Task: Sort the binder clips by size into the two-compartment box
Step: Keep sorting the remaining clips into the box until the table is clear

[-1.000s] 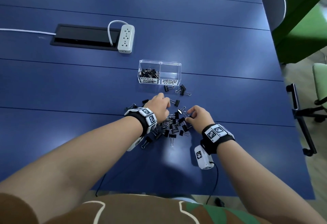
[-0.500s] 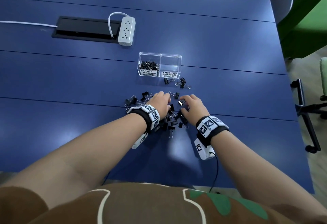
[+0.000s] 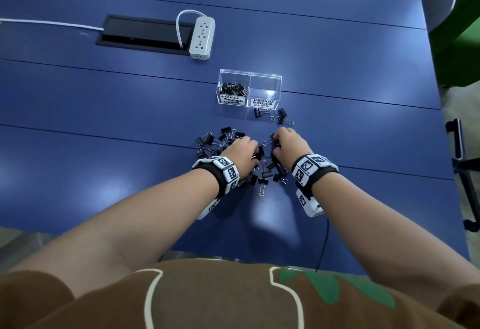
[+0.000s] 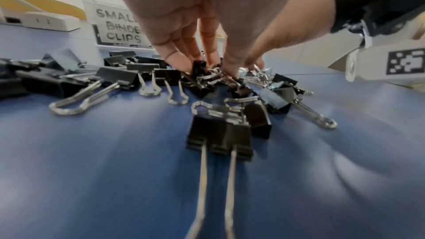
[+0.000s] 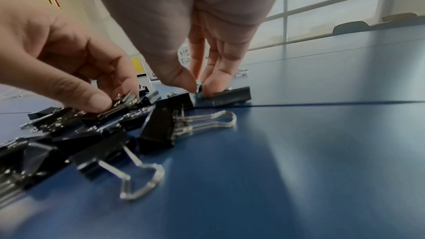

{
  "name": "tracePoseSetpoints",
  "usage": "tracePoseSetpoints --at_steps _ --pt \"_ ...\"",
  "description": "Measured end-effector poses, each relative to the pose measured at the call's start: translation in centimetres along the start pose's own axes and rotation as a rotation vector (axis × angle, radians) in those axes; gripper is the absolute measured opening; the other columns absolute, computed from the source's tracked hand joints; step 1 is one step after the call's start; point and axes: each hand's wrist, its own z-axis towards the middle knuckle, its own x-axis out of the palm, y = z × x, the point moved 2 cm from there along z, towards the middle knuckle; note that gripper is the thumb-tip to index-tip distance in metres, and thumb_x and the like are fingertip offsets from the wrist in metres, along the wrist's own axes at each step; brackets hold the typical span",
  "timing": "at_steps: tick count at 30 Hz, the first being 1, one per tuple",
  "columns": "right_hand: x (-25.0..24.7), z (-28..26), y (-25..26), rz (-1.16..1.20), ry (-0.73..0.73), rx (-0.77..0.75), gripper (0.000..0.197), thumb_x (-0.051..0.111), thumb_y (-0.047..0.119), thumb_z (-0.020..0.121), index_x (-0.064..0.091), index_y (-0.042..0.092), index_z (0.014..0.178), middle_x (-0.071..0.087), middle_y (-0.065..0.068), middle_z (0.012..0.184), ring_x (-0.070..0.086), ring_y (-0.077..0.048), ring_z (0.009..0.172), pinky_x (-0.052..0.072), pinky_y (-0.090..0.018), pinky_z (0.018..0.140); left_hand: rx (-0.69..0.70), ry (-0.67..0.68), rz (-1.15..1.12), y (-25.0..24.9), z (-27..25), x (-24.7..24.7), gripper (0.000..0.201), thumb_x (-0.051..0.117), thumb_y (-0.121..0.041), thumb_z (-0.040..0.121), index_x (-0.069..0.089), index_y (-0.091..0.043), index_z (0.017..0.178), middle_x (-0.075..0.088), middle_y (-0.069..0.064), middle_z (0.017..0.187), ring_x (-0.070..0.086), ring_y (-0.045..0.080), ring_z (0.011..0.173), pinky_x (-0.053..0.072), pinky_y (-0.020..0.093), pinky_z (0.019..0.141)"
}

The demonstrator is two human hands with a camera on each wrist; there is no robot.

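A clear two-compartment box (image 3: 250, 89) stands on the blue table (image 3: 104, 110). Its left half, labelled small (image 4: 119, 28), holds several black clips (image 3: 233, 88); the right half, labelled medium, looks bare. A pile of black binder clips (image 3: 265, 172) lies in front of it. My left hand (image 3: 242, 150) reaches down into the pile, and its thumb and fingers (image 5: 101, 101) pinch a small clip (image 5: 124, 100). My right hand (image 3: 284, 144) is at the pile's far right; its thumb and fingertips (image 5: 190, 84) pinch a clip (image 5: 230, 97) that rests on the table.
Three loose clips (image 3: 279, 117) lie just in front of the medium compartment. A white power strip (image 3: 202, 37) and a black cable hatch (image 3: 145, 33) are at the back left. The table's right edge borders green seating (image 3: 457, 43) and a chair base (image 3: 465, 172).
Both hands have moved forward over the pile toward the box. The right hand has gone to the pile's far side and closed its fingertips on a clip.
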Motion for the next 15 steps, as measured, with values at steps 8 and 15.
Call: tracePoseSetpoints --at_steps 8,15 --pt "-0.1 -1.1 -1.2 0.219 -0.100 0.006 0.017 0.057 0.011 0.082 0.063 0.008 0.097 0.047 -0.007 0.099 0.050 -0.022 0.079 0.047 -0.031 0.079 -0.068 -0.072 -0.220 1.6 -0.1 -1.4 0.008 0.059 -0.012 0.087 0.060 -0.010 0.095 0.053 0.002 0.091 0.051 0.019 0.080 0.049 0.034 0.085" --pt "-1.5 -3.0 -3.5 0.654 -0.197 0.189 0.018 0.049 0.006 0.082 0.052 0.023 0.078 0.060 -0.004 0.071 0.057 -0.015 0.057 0.051 -0.030 0.060 -0.259 -0.177 -0.502 2.4 -0.1 -2.5 0.005 0.058 -0.011 0.084 0.058 -0.015 0.087 0.060 0.000 0.082 0.055 0.017 0.075 0.044 0.021 0.063"
